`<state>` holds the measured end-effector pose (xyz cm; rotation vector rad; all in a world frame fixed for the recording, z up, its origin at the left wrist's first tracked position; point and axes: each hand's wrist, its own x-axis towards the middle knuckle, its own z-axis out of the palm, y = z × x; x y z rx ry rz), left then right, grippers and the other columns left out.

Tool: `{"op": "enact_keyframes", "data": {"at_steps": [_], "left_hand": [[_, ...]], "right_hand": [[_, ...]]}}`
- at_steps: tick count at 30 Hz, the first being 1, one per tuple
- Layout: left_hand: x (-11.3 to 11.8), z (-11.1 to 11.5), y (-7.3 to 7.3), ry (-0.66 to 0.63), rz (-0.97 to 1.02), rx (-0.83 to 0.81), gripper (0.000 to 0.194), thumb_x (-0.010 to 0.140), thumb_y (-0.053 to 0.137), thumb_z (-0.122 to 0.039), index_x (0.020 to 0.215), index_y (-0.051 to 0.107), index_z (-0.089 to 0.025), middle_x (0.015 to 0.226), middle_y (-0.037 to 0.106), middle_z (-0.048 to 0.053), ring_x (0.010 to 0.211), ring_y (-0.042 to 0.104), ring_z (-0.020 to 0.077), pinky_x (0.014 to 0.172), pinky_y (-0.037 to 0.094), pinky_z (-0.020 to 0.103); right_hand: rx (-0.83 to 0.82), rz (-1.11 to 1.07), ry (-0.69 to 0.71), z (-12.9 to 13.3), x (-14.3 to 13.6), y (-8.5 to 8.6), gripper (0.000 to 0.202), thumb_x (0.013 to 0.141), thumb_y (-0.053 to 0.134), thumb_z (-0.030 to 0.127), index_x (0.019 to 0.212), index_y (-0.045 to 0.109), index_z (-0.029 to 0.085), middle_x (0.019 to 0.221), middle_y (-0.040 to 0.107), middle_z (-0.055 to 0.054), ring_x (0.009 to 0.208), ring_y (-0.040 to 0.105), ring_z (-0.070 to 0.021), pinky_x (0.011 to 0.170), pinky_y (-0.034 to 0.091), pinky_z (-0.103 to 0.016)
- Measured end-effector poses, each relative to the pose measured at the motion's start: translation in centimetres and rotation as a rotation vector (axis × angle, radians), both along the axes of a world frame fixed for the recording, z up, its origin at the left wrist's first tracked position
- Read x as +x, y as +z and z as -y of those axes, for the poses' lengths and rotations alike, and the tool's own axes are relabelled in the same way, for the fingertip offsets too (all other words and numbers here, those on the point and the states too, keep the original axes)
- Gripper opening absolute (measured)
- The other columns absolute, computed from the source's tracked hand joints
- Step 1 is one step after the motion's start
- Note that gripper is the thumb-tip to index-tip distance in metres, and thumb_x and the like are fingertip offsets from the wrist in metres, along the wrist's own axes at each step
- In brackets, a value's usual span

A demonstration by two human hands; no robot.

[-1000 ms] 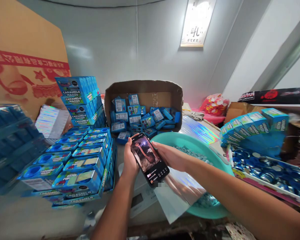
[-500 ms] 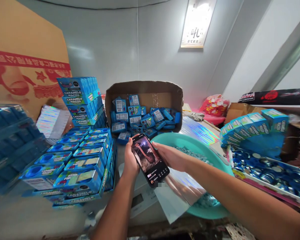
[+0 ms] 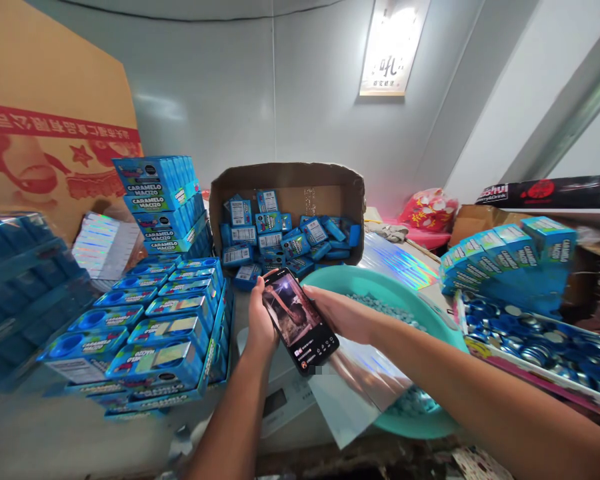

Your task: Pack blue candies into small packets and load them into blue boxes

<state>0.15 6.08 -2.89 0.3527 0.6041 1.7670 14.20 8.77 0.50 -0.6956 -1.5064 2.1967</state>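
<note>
A black smartphone (image 3: 300, 320) with a lit screen showing a picture is held tilted between both hands. My left hand (image 3: 261, 317) grips its left edge, the thumb near the top corner. On the other side my right hand (image 3: 337, 313) is closed on the right edge, some fingers hidden behind the phone. Beneath the right forearm lies a clear plastic sheet or bag (image 3: 365, 383), partly over a turquoise basin (image 3: 430, 427) of small pale blue pieces. Below the phone is a white scale (image 3: 293, 400) with a small display.
Blue candy boxes (image 3: 165, 353) are stacked in trays at the left. Behind the phone, a cardboard carton (image 3: 330, 193) holds loose blue boxes. At the right, a box of blue-and-silver round pieces (image 3: 535, 347) stands before fanned blue cartons (image 3: 510, 260). A large carton (image 3: 55, 80) rises far left.
The picture on the phone's screen has changed slightly. Both hands keep the same hold, and the surrounding things stay where they were.
</note>
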Motion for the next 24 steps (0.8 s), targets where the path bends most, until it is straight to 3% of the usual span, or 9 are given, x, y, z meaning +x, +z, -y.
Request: {"op": "enact_keyframes", "data": {"at_steps": [7,24], "left_hand": [[0.13,0.07,0.16,0.027,-0.014,-0.003,0.049,0.077,0.068,-0.049,0.114,0.064,-0.018,0.090,0.075,0.008,0.086,0.073,0.0276,0.079,0.057,0.039],[-0.01,0.00,0.01,0.014,-0.005,0.007,0.044,0.084,0.060,-0.048,0.115,0.062,-0.017,0.089,0.075,0.008,0.088,0.073,0.0271,0.080,0.057,0.039]], "right_hand": [[0.003,0.016,-0.005,-0.15,0.06,-0.46,0.049,0.102,0.040,0.046,0.140,0.053,0.019,0.109,0.074,-0.008,0.093,0.071,-0.0209,0.099,0.049,-0.035],[-0.002,0.010,0.007,-0.29,0.10,-0.62,0.045,0.102,0.039,0.043,0.138,0.055,0.021,0.108,0.074,-0.006,0.089,0.070,-0.0191,0.098,0.048,-0.034]]}}
